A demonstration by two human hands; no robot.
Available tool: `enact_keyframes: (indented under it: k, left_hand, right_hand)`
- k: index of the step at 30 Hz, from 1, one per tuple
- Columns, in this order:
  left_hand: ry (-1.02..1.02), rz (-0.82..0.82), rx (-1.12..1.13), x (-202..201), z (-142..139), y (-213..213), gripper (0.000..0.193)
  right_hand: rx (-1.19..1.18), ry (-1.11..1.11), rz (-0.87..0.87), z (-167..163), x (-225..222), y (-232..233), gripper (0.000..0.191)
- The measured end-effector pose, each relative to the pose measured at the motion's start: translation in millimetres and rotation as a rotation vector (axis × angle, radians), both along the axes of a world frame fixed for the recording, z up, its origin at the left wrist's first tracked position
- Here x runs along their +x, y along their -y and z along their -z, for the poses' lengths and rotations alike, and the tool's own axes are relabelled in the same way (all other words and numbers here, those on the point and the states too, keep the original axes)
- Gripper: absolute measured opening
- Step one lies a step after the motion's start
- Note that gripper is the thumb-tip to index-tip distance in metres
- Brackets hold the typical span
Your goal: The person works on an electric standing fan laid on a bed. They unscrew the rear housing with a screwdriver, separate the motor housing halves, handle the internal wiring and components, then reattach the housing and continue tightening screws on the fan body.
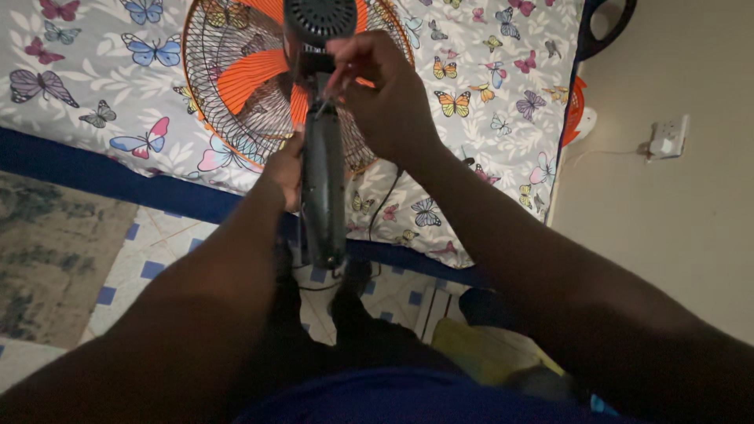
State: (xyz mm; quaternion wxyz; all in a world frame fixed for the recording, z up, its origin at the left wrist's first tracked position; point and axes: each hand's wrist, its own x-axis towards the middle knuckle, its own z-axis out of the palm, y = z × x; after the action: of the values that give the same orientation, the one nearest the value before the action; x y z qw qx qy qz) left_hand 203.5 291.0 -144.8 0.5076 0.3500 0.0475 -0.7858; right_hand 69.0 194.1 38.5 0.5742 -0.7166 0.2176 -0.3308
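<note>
An electric fan lies across a bed, its wire cage (228, 86) and orange blades (251, 74) facing the butterfly-print sheet. The dark grey stem (323, 188) of the fan points toward me, with the black motor housing (318, 17) at its far end. My left hand (284, 169) grips the stem from the left side. My right hand (385, 94) is at the joint between stem and motor, fingers pinched on something small and thin that I cannot make out.
A butterfly-print bedsheet (102, 71) covers the mattress with a blue edge (94, 177). A black cord (385, 204) hangs over the bed edge. A white wall socket (667, 137) sits on the right wall. The tiled floor (157, 251) and a rug (47, 251) lie at left.
</note>
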Motion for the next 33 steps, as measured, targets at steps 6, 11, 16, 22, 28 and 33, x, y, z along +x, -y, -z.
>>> enact_keyframes:
  k: [6, 11, 16, 22, 28, 33]
  left_hand:
    - [0.327, -0.093, 0.203, -11, -24, -2, 0.074]
    - [0.315, -0.072, 0.1, -11, -28, -4, 0.084]
    - [0.463, -0.083, 0.252, -14, -20, -11, 0.098]
    - [0.377, -0.191, 0.185, -8, -1, -22, 0.105]
    - [0.522, -0.201, 0.209, -8, 30, -25, 0.104]
    - [0.352, -0.407, 0.127, -14, 34, -31, 0.095]
  right_hand:
    - [-0.049, -0.064, 0.124, 2, 7, -13, 0.026]
    - [-0.118, -0.168, 0.112, -10, 5, -10, 0.025]
    - [-0.215, -0.136, 0.075, -14, 4, -7, 0.028]
    - [-0.107, -0.049, 0.119, -15, 5, -10, 0.031]
    - [-0.042, 0.051, 0.077, -14, -5, -11, 0.032]
    - [0.114, 0.247, 0.175, -8, -13, -3, 0.037]
